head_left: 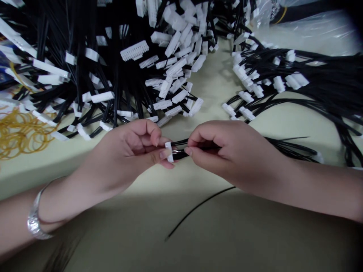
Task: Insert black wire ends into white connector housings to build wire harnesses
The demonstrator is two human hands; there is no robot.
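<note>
the left hand [130, 149] is pinching a small white connector [169, 152] between its thumb and bent fingers, and the connector is standing on end just past the fingertips, at the middle of the view. the right hand [224, 151] is pinching black wires [181, 142] right beside it, with the thumb and curled fingers closing around them. a bright metal terminal [176, 152] is showing in the narrow gap between the connector and the wires. both hands are working together just above the surface [215, 75], and their fingertips are nearly touching.

the grip is looking sound: holding the wires this close to the terminal is likely keeping them from bending, and the firm pinch on the connector is keeping it from twisting. keeping the terminal in line with the connector and the wrists steady appears to matter most here, since the part is small and the fingers are partly hiding it.

the wires are trailing off to the right beneath the right hand toward another connector [319, 156]. a loose wire [198, 209] is lying on the surface below the forearms. two heaps of wired connectors are spreading across the far side, a large one [113, 75] and a smaller one [286, 75]. yellow rubber bands [19, 132] are lying at the far left, and a silver bracelet [35, 217] is circling the left wrist.
</note>
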